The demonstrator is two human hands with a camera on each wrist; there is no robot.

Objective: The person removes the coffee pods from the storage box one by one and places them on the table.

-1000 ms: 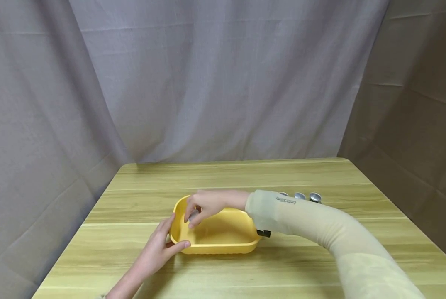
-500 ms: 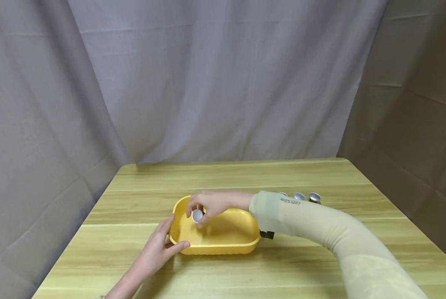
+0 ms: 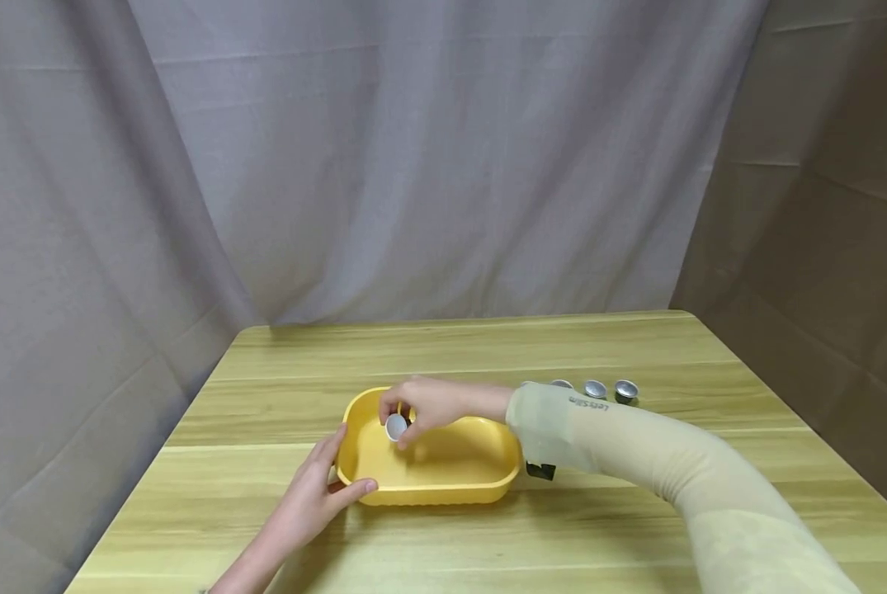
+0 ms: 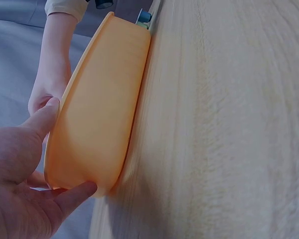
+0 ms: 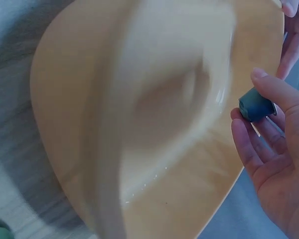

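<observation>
Left hand: it is set against the near left corner of the yellow tub. The thumb is laid along the near wall and the fingers are curled round the left end, so the tub is gripped at that corner. In the left wrist view the hand is seen clasping the tub's rounded end, with the thumb under it and a finger on the rim.

Yellow tub: it is stood on the wooden table, left of the middle and towards the near side. Its long side is turned across the scene. The inside, as seen in the right wrist view, is smooth and pale yellow.

Capsule: a small dark capsule with a silver face is held above the far left part of the tub's inside. It is not seen to touch the tub floor. In the right wrist view its body looks blue-green.

Right hand: it is reached over the tub's far rim from the right. The capsule is pinched between the thumb and the fingertips; the other fingers are loosely bent. A pale sleeve is worn on the forearm.

Row of capsules: more silver-topped capsules are lined up on the table, right of the tub and farther away, partly hidden by the sleeve.
</observation>
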